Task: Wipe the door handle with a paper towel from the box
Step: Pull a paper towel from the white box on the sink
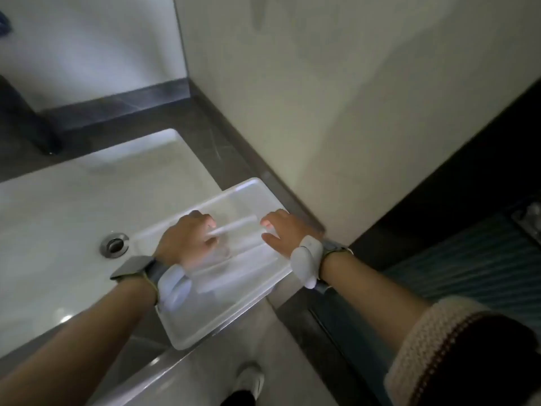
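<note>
Both hands on the box beside the sink.

Left hand (187, 238) pinches a towel (234, 225) poking from the box (222, 306) slot; right hand (281, 230) lies flat and loose on the lid. Box sits on the counter (210, 142) corner, overhanging the sink (73, 200), wall (351, 112) close on the right. Door handle out of view.

You are looking at a dim, underexposed view with heavy darkening toward the right and lower corners. The brightest patch falls on the white sink basin (73, 200) and the wall (307, 112), so the light possibly comes from above and behind you. Both hands, left hand (187, 240) and right hand (285, 234), smear with motion blur. Straight edges bow near the borders from the wide lens.
</note>
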The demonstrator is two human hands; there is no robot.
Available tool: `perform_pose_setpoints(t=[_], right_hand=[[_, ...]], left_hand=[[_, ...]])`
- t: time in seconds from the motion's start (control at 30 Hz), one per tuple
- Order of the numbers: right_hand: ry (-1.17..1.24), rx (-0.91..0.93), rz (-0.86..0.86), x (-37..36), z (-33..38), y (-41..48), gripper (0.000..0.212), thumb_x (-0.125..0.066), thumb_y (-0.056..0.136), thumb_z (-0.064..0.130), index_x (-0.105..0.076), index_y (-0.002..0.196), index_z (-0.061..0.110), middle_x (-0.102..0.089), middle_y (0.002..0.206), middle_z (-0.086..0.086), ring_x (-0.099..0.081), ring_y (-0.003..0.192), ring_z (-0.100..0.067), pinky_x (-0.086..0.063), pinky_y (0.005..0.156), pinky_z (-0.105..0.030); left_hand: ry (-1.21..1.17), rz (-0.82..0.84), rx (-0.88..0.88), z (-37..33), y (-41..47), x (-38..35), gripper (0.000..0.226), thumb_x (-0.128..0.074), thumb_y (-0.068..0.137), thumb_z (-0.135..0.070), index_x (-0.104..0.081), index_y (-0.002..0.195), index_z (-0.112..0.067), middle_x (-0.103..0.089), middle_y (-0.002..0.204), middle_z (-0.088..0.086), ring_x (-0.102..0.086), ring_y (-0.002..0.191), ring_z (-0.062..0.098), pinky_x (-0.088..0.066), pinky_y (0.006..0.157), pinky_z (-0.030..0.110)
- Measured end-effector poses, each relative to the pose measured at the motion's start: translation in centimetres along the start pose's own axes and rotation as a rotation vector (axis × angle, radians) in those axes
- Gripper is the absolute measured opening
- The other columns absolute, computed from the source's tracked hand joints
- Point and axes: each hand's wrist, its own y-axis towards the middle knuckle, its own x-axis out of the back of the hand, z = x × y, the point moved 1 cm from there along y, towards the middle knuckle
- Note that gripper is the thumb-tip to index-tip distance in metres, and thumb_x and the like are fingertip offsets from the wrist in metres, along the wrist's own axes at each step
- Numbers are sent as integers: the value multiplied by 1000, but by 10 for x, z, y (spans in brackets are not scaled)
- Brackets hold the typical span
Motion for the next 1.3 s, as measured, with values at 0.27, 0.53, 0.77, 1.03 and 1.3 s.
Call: perform_pose_setpoints(t=[0.27, 0.53, 0.77, 1.03, 1.3], right_hand=[[-141, 6, 32, -13, 8, 45, 43, -42, 93, 21, -33, 134, 13, -32, 141, -10, -31, 129, -27, -41, 89, -37], [-82, -25, 8, -20, 7, 46, 27, -43, 93, 25, -50, 113, 10, -43, 127, -11, -39, 119, -27, -36, 77, -32], [181, 7, -121, -15, -4, 4, 22, -51, 89, 29, -53, 103, 12, -61, 115, -9, -56, 101, -28, -38, 75, -27], [280, -71, -257, -1, -21, -79, 21, -55, 87, 29, -60, 102, 16, -66, 111, -9, -61, 100, -27, -44, 78, -24], [320, -150, -353, 32, -69, -200, 26, -49, 90, 28, -61, 99, 7, -66, 107, -15, -62, 97, -29, -48, 80, -34]], left_hand=[[13, -50, -9, 15, 14, -8, 23, -58, 83, -17, -57, 104, -8, -56, 108, 11, -55, 101, 27, -44, 80, 35], [-78, 29, -12, 16, 15, -11, 10, -51, 82, -6, -51, 78, -16, -55, 85, 5, -53, 80, 24, -37, 70, 29], [-178, 25, -82, 0, -5, 2, 12, -56, 81, -8, -50, 76, -18, -60, 80, 5, -57, 78, 26, -41, 68, 31], [-157, 7, -241, -61, -46, 6, 15, -58, 80, -4, -51, 75, -17, -58, 71, 1, -51, 64, 15, -36, 57, 17], [-89, 54, -437, -166, -81, -10, 14, -57, 80, -7, -51, 72, -18, -57, 70, 2, -53, 69, 18, -36, 58, 22]])
